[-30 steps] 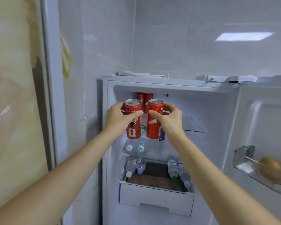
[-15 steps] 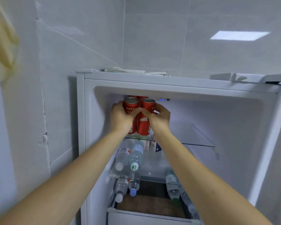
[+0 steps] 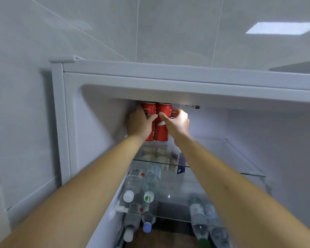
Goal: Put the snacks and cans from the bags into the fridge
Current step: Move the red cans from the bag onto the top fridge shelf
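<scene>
Red cans stand side by side, touching, on the top glass shelf (image 3: 243,158) of the fridge (image 3: 150,83), up near its ceiling. Left hand (image 3: 140,123) curls round the left can (image 3: 149,109); right hand (image 3: 176,122) grips the right can (image 3: 162,129). Below, water bottles (image 3: 150,178) lie on a lower shelf beside small cartons (image 3: 180,162).
</scene>
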The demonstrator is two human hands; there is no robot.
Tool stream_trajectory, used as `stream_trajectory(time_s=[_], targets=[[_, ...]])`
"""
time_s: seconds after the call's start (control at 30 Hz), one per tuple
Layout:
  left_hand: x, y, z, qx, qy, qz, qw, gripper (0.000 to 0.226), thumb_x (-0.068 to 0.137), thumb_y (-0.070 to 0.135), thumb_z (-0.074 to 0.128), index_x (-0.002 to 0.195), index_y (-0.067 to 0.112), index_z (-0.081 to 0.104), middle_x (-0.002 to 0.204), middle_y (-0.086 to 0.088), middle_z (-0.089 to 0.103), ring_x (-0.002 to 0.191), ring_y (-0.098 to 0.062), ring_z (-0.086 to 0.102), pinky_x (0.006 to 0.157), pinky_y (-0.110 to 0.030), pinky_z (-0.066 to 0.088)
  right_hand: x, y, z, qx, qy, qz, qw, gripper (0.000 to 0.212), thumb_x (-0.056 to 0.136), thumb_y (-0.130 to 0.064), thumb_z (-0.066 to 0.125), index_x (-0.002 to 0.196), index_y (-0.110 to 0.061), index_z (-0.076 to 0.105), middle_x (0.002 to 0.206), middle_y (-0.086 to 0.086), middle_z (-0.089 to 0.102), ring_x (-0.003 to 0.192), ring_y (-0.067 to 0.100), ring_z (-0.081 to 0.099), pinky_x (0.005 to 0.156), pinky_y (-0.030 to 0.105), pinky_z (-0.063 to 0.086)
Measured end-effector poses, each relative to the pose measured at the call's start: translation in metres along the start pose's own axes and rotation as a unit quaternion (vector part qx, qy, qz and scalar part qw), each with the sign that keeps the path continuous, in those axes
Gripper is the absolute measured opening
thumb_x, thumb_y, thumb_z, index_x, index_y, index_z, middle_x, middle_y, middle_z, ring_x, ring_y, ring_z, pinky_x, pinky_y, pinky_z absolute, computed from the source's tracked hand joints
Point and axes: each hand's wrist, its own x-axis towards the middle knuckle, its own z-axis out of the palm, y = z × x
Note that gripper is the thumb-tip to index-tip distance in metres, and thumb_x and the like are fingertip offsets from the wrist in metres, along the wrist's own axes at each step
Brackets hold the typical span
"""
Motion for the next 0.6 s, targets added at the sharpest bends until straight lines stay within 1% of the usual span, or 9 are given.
stream_trajectory(time_s=[0.1,0.13,0.2,0.27,0.33,0.4,0.43,0.53,0.6], targets=[[0.015,-0.001,0.015,0.009,-0.009,-0.011,1.0,0.063,0.096,0.042,0.067,0.144,0.008,0.045,0.138,-0.016,0.06,0.126,-0.038,0.058,0.098,-0.044,0.047,0.017,0.003,0.005,-0.016,-0.002,0.022,1.0,0.045,0.082,-0.038,0.085,0.112,-0.014,0.063,0.103,0.002,0.07,0.098,0.022,0.069,0.063,0.028,0.052],[0.021,-0.002,0.019,0.019,-0.012,-0.021,1.0,0.067,0.096,0.041,0.066,0.148,0.007,0.04,0.142,-0.017,0.056,0.129,-0.039,0.055,0.101,-0.047,0.046,0.021,0.004,0.006,-0.025,-0.004,0.023,0.999,0.041,0.083,-0.038,0.084,0.108,-0.014,0.063,0.097,0.002,0.071,0.096,0.023,0.07,0.059,0.027,0.052],[0.033,-0.003,0.025,0.046,-0.017,-0.046,0.998,0.075,0.098,0.04,0.065,0.154,0.005,0.029,0.149,-0.019,0.049,0.135,-0.04,0.051,0.105,-0.049,0.043,0.029,0.005,0.01,-0.046,-0.009,0.016,0.999,0.031,0.083,-0.038,0.084,0.09,-0.019,0.06,0.084,0.001,0.074,0.091,0.023,0.073,0.064,0.033,0.059],[0.042,-0.004,0.028,0.065,-0.019,-0.061,0.996,0.08,0.099,0.039,0.064,0.158,0.004,0.021,0.153,-0.019,0.045,0.138,-0.039,0.048,0.106,-0.048,0.041,0.033,0.006,0.014,-0.061,-0.019,0.005,0.998,0.032,0.081,-0.038,0.085,0.078,-0.025,0.056,0.085,0.006,0.077,0.087,0.026,0.076,0.073,0.041,0.064],[0.047,-0.008,0.031,0.07,-0.018,-0.064,0.995,0.082,0.1,0.039,0.062,0.159,0.003,0.017,0.154,-0.02,0.044,0.139,-0.04,0.046,0.106,-0.048,0.041,0.034,0.006,0.013,-0.073,-0.026,-0.004,0.997,0.033,0.083,-0.036,0.084,0.073,-0.026,0.054,0.082,0.003,0.076,0.084,0.024,0.075,0.074,0.04,0.064],[0.047,-0.012,0.033,0.071,-0.02,-0.061,0.995,0.082,0.1,0.04,0.061,0.159,0.003,0.017,0.153,-0.021,0.044,0.137,-0.041,0.047,0.105,-0.049,0.041,0.033,0.005,0.009,-0.08,-0.026,-0.009,0.996,0.034,0.087,-0.034,0.082,0.071,-0.027,0.053,0.073,-0.005,0.069,0.083,0.021,0.071,0.073,0.036,0.061],[0.046,-0.013,0.034,0.07,-0.019,-0.059,0.996,0.082,0.1,0.041,0.061,0.158,0.003,0.018,0.152,-0.021,0.045,0.136,-0.042,0.048,0.104,-0.05,0.042,0.034,0.005,0.008,-0.083,-0.027,-0.007,0.996,0.034,0.088,-0.033,0.081,0.071,-0.027,0.052,0.072,-0.008,0.065,0.085,0.022,0.071,0.074,0.037,0.061],[0.041,-0.013,0.032,0.079,-0.022,-0.055,0.995,0.085,0.099,0.04,0.063,0.159,0.002,0.017,0.151,-0.022,0.045,0.135,-0.042,0.049,0.103,-0.051,0.044,0.027,0.0,0.01,-0.082,-0.031,0.009,0.996,0.037,0.09,-0.029,0.079,0.07,-0.027,0.049,0.077,-0.006,0.061,0.094,0.028,0.07,0.088,0.045,0.06],[0.034,-0.012,0.029,0.084,-0.019,-0.043,0.995,0.09,0.096,0.039,0.067,0.159,0.001,0.015,0.152,-0.023,0.044,0.135,-0.042,0.048,0.104,-0.05,0.044,0.023,-0.004,0.012,-0.097,-0.034,0.002,0.995,0.034,0.09,-0.029,0.079,0.073,-0.025,0.05,0.093,0.004,0.067,0.102,0.031,0.069,0.096,0.048,0.058]])
